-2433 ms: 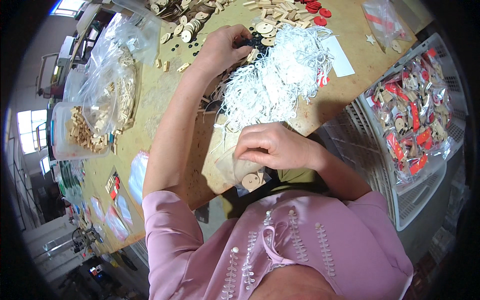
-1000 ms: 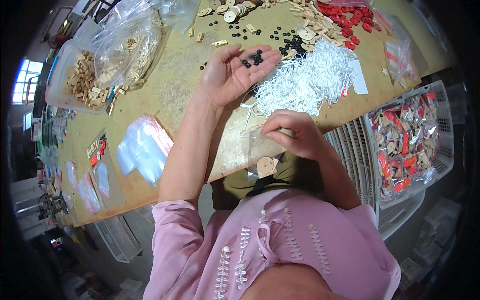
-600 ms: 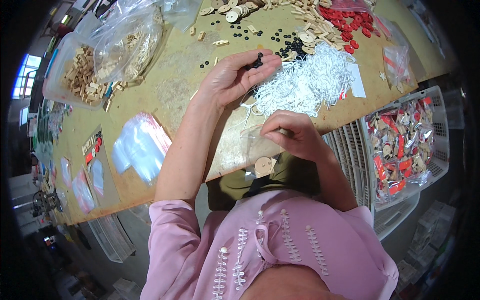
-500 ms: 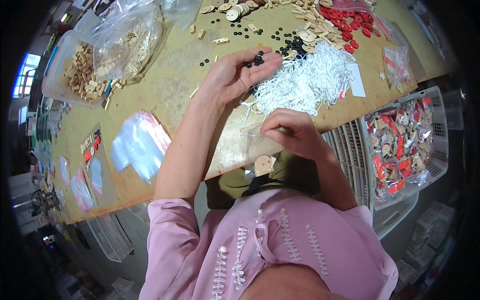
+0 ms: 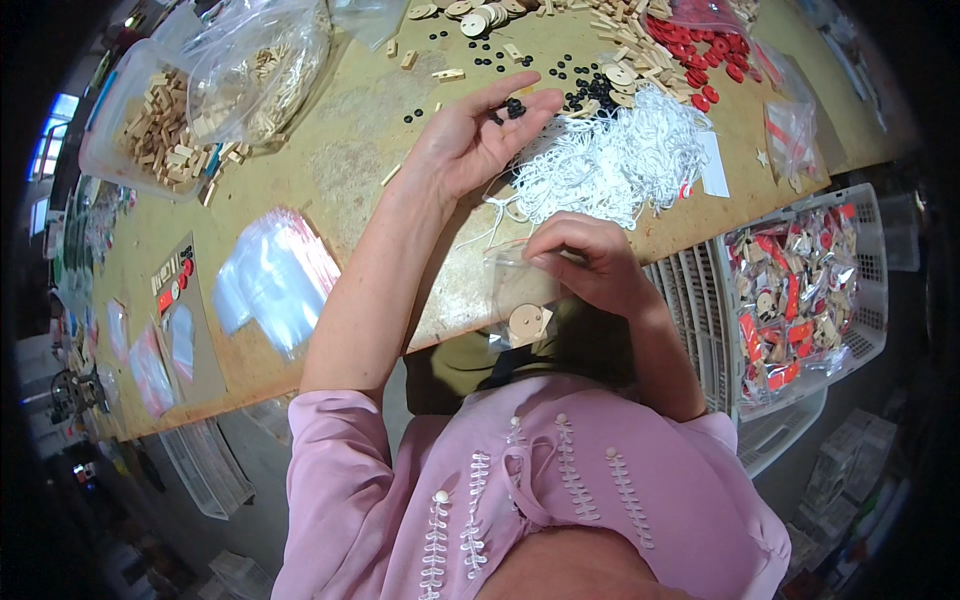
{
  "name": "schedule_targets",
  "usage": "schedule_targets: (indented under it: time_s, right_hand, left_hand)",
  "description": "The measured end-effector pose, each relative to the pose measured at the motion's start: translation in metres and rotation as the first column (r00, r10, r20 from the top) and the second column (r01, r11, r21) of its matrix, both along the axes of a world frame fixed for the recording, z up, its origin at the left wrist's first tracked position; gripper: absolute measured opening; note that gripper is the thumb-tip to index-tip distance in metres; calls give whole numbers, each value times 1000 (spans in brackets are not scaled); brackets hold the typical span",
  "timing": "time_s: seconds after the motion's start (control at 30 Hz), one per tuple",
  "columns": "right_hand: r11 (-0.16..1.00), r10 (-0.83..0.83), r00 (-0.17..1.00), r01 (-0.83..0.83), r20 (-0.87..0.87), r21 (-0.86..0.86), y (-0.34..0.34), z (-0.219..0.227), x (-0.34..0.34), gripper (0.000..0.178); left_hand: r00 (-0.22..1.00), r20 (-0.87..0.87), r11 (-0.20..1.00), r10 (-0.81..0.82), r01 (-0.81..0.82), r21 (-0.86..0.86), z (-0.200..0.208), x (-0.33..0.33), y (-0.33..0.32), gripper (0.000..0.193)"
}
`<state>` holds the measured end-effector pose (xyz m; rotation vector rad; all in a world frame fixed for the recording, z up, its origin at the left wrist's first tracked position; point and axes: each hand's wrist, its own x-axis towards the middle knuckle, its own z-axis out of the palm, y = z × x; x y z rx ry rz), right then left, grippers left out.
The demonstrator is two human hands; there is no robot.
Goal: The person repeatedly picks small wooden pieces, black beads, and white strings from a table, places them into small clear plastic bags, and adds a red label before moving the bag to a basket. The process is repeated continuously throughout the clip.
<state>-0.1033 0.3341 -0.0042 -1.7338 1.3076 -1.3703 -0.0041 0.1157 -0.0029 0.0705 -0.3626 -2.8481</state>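
Palm up over the table, my left hand [image 5: 462,152] cradles several small black beads [image 5: 514,108] near its half-curled fingers. My right hand [image 5: 592,262] pinches the top of a clear plastic bag [image 5: 507,282] at the table's front edge. Inside that bag lie a round wooden disc [image 5: 526,323] with small holes and a pale flat piece partly behind it. A tangled heap of white cord [image 5: 610,165] sits just beyond both hands. More black beads [image 5: 585,92] are piled and scattered past my left fingertips.
Wooden blocks fill a clear tub [image 5: 105,150] at the left. Empty zip bags [image 5: 280,275] lie stacked beside my left forearm. Red discs [image 5: 712,50] and wooden pieces are heaped at the far side. A white crate [image 5: 872,270] of filled bags stands at the right.
My left hand has risen slightly and its thumb has spread farther from the fingers, the beads still in it. The right hand keeps its pinch on the bag, barely moved.
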Motion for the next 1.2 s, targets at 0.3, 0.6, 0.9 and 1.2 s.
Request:
schedule_targets:
  time_s: [0.3,0.6,0.9,1.2]
  right_hand:
    - [1000,-5,1000,5,-27,-9,0,2,0,6]
    - [1000,-3,999,3,-40,-6,1,0,-1,6]
    - [1000,-9,1000,9,-25,-20,-1,2,0,8]
    - [1000,-19,1000,19,-12,-7,1,2,2,5]
  left_hand:
    - [991,-133,991,-21,38,129,12,1,9,57]
    - [999,-46,997,-10,14,75,11,-1,7,54]
    - [974,167,976,154,-124,-178,23,-3,19,45]
    - [957,214,974,196,-165,-157,25,-3,19,44]
